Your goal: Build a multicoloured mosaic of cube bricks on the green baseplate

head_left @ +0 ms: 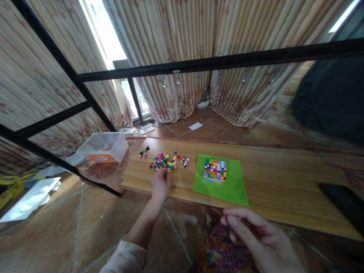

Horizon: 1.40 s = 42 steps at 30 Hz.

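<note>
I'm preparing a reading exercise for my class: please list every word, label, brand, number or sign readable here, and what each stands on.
No text can be read for certain.
Orange label on the clear plastic box: pale lettering, too blurred to read.
Pale papers by the curtain: any print is too small to read.
Brick pile and green baseplate: no lettering can be made out.
</note>
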Each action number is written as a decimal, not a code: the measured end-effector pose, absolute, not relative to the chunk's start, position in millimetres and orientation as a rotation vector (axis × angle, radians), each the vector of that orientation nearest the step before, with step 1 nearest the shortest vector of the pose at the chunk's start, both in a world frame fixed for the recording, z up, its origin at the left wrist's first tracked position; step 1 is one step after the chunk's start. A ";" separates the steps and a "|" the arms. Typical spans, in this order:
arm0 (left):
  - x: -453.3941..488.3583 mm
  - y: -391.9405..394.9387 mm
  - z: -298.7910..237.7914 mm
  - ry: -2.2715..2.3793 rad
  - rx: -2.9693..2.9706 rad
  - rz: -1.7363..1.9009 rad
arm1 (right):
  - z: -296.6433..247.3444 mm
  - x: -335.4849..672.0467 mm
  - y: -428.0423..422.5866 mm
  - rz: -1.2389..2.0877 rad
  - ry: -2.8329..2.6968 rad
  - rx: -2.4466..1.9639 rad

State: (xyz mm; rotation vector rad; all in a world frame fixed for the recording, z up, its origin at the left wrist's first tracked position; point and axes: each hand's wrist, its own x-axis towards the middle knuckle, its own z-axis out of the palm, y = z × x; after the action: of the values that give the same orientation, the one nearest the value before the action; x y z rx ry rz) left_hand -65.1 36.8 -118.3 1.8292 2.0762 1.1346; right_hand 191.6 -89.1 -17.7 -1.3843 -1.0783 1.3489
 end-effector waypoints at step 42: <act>72.0 63.0 -59.4 1.239 2.795 0.634 | -0.2 187.3 -84.8 1.388 -0.883 -1.182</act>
State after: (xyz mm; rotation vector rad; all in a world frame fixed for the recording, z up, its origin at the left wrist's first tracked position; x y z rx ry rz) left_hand 72.0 63.0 -59.4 2.7947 1.2387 0.6344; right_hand 187.3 -84.8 -0.2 -1.1822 -0.8833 1.3880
